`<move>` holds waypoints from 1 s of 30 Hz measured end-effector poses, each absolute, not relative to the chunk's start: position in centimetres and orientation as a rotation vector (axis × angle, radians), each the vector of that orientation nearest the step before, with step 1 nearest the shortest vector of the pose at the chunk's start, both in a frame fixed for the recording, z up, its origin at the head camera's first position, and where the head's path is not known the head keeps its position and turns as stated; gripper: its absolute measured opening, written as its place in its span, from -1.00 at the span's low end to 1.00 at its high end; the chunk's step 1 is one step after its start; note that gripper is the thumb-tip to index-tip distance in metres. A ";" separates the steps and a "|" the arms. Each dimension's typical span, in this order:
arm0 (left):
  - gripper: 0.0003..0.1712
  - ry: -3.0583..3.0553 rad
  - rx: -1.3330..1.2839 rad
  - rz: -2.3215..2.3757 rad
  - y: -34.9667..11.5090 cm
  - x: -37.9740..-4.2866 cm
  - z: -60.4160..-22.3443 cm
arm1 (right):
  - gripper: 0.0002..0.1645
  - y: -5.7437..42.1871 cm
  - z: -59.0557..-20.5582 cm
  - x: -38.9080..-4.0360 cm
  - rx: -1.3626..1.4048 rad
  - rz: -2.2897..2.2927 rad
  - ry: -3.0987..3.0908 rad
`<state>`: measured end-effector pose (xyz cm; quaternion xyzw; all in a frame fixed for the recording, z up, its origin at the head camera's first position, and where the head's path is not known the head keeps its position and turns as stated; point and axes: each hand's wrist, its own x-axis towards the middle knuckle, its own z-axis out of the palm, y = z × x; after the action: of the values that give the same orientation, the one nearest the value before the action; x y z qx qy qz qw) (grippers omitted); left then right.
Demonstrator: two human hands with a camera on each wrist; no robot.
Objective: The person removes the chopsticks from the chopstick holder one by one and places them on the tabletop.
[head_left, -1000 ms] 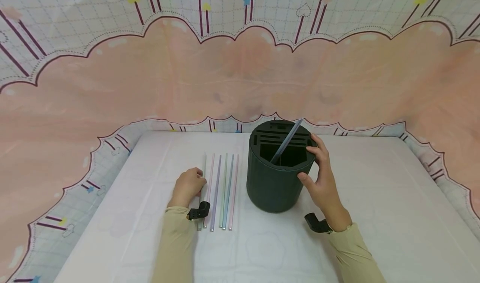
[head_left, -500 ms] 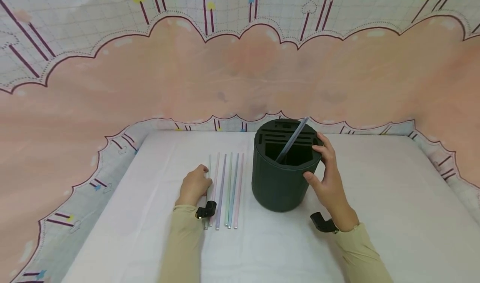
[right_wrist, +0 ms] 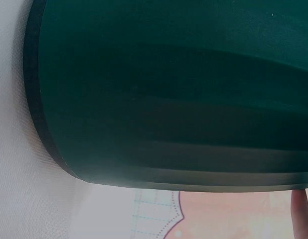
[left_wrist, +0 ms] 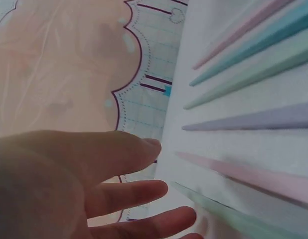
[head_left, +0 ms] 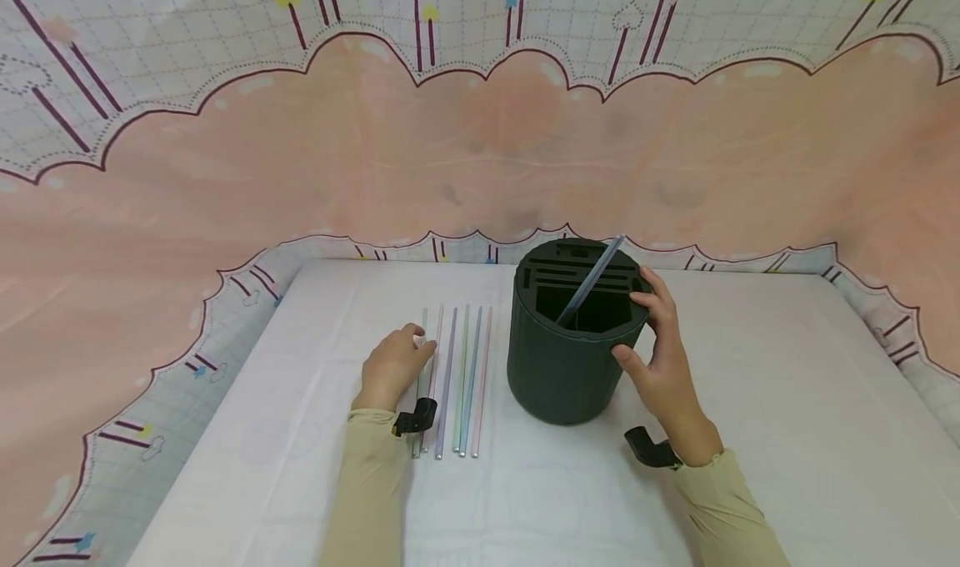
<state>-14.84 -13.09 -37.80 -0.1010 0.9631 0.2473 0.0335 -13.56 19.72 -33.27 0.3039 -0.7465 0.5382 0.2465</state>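
Fingers, left hand (head_left: pixel 390 369): seen apart, lowest one cropped!
Right hand (head_left: pixel 670 375): clamped on green holder (head_left: pixel 558 375), barely caught by wrist camera
Sticks (head_left: pixel 446 383): leftmost two being partly covered

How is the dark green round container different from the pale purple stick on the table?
The dark green round container is wide; the pale purple stick is thin. The container is dark, but the stick is light. The right hand holds the container, while no hand holds the stick. Both rest on the white tabletop.
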 end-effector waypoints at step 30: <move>-0.71 3.190 0.856 1.601 -3.6 -10.8 -29.0 | -0.13 19.8 -33.1 -13.2 0.832 1.471 -2.033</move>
<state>-10.83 -3.55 -29.05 0.2250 0.8390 0.4210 -0.2612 -13.22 19.81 -33.06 0.3049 -0.7454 0.5392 0.2463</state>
